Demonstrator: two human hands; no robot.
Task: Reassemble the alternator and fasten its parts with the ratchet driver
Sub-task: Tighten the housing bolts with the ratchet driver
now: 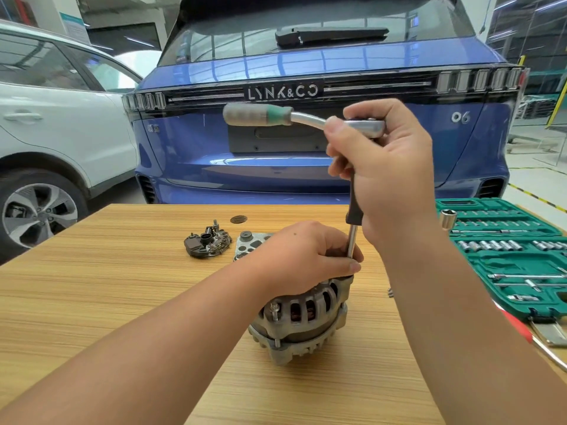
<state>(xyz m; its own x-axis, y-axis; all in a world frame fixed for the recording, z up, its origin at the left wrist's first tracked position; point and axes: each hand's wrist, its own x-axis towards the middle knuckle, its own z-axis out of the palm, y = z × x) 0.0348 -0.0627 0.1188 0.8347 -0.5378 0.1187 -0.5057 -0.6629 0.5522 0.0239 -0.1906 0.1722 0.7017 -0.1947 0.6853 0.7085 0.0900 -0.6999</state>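
Right hand raised above the bench, grip curled round the head of the ratchet driver, thumb and fingers wrapped where the head meets the vertical extension shaft; grey and green handle jutting leftward, level, free of any hold. Shaft dropping straight down from that grip, black upper section, bright steel lower section, ending at the top edge of the alternator. Left hand directly below the right, grip curled over the top of the alternator, thumb and fingertips pinching round the foot of the shaft, steadying it. Alternator standing upright on the wooden bench just beneath both grips, ribbed grey housing and copper windings showing through the slots, long bolts running down its side. Behind the left hand, touching the bench: a grey end plate, partly hidden by the knuckles, and just left of it a dark rectifier assembly. Farther back, a small dark round disc. To the right, well apart from the alternator, an open green socket case with rows of sockets, one loose socket standing at its near corner. Beyond the bench, a blue car tail-on and a white car at left.
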